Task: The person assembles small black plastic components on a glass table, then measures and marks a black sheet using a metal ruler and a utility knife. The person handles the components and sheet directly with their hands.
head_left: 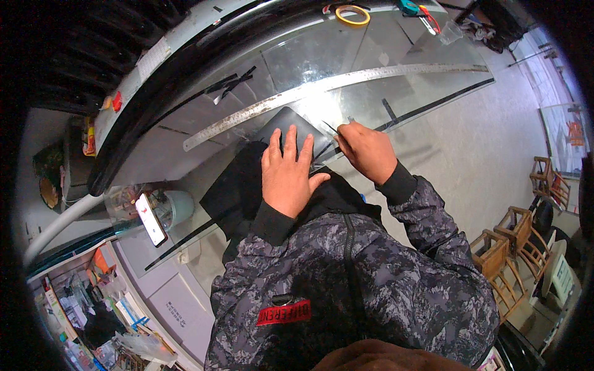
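Observation:
My left hand (289, 170) lies flat, fingers spread, pressing on a dark flat panel with rounded corners (318, 141). Part of the panel is hidden under that hand, and I cannot tell what it belongs to. Closed around a thin, dark, pointed tool (328, 126), my right hand (366, 150) is just right of the panel. The tool's tip points up and left; most of its handle is inside the fist. Black material (240, 179) lies beneath and left of my left hand. All this rests on a glass tabletop (297, 62).
A long steel ruler (328, 85) lies beyond my hands. Black strips (234, 85) are at its left. A yellow tape roll (352, 16) and a red-and-white cutter (428, 20) lie at the far edge. A lit phone (150, 219) is on the left; wooden chairs (493, 252) stand right.

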{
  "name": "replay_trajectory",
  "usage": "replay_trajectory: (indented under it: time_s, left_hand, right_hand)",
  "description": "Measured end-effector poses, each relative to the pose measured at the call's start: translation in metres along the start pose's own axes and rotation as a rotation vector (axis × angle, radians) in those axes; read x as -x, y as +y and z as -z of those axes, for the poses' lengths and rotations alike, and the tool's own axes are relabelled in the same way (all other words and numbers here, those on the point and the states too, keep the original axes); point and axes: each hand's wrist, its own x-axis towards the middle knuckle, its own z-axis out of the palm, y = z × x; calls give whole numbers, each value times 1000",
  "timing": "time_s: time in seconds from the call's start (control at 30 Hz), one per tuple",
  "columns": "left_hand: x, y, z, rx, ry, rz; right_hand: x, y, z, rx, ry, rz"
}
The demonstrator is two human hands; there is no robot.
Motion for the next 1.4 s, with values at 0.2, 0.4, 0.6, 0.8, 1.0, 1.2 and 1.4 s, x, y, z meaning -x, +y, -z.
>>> replay_trajectory:
  time_s: [0.2,0.4,0.6,0.8,1.0,1.2,1.4]
  left_hand:
    - [4,1,8,-11,24,38]
    - [4,2,3,-33,56,101]
    - [1,-7,-10,32,102,9]
    - [3,-9,-3,36,20,-66]
    - [3,-10,13,5,-44,-92]
    - [6,-1,16,-48,-27,-11]
    - [4,7,9,-112,18,31]
  right_hand:
    - [3,-6,4,-16,-52,-9]
    - [12,-11,3,-28,-77,-23]
    - [26,-16,2,-12,-123,-49]
    - [28,-22,-4,-1,-114,-55]
    - [30,-27,-6,-1,-119,-55]
    - [30,-25,-6,-9,-118,-47]
    - [30,-27,-6,7,-101,-37]
